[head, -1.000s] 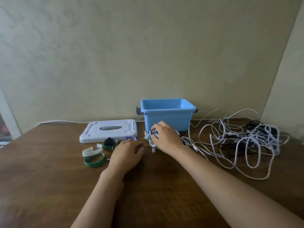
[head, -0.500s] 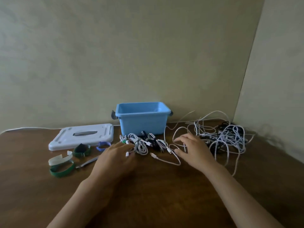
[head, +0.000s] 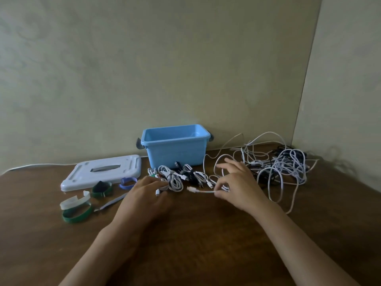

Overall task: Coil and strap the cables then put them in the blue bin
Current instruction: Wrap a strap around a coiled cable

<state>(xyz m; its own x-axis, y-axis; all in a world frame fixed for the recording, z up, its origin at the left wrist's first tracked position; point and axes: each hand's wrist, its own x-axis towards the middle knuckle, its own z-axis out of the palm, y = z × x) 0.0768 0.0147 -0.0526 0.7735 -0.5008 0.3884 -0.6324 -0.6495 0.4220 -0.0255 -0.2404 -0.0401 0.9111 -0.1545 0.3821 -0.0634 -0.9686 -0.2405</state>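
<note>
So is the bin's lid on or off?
Off. The bin stands open-topped; its lid lies flat on the table beside it.

Dark brown wooden table (head: 185, 240) fills the lower frame. At centre back, blue bin (head: 175, 150); left of it, white lid (head: 103, 172) lying flat. Lower left: loose straps (head: 76, 211), green, white, purple. Coiled cables (head: 175, 179) before the bin; tangled cables (head: 282, 168) at right

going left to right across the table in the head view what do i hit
green strap loop → white bin lid → purple strap → left hand → blue bin → right hand → tangled cable pile
</note>
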